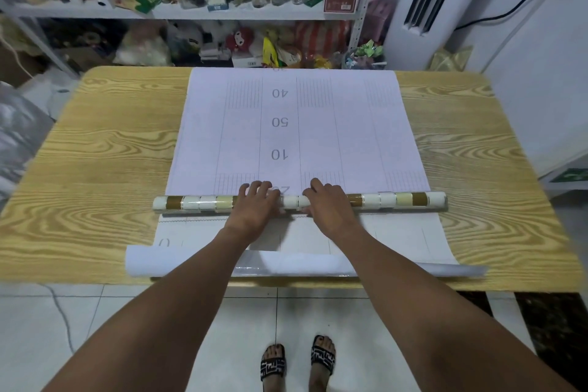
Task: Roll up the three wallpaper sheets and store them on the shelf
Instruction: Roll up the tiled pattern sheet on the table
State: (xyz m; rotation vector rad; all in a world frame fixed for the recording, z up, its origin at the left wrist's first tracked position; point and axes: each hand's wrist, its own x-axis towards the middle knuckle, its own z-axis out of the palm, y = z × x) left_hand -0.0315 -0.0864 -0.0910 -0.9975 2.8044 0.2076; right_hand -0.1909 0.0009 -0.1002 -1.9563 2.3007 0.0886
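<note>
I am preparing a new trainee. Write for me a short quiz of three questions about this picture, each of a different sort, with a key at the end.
1. True or false: the left hand and the right hand both touch the roll near its middle.
2. Which side of the flat sheet faces up? A) the tile pattern B) the white backing with printed numbers C) a black side
3. Fill the gap: the roll lies across a wood-grain ____, and a cluttered shelf stands behind it.
Key: 1 true; 2 B; 3 table.
</note>
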